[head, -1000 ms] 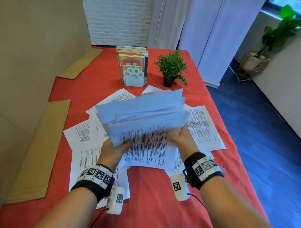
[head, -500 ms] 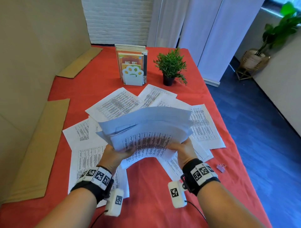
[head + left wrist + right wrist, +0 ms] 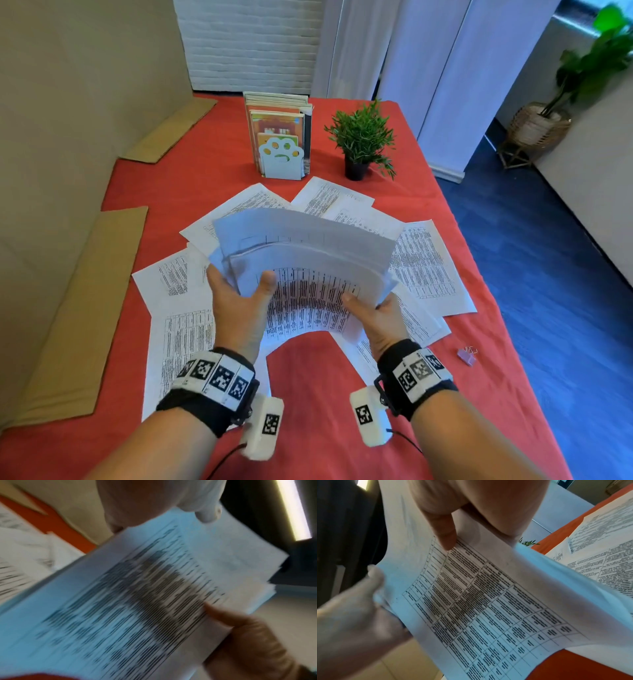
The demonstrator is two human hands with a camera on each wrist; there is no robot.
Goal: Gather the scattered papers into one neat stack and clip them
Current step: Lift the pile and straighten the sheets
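both grips (image 3: 239,308) (image 3: 380,318) holding paper bundle (image 3: 308,260), book stand (image 3: 281,161) holding upright books (image 3: 277,116)

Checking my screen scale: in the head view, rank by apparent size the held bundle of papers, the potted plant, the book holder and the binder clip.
1. Bundle of papers, largest, though it is nearest the camera.
2 and 3. Book holder and potted plant look about alike; I would not rank them.
4. Binder clip, by far the smallest.

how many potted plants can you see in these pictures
2. A small potted plant stands on the red table beside the book holder; a larger plant in a wicker basket stands on the floor, far right.
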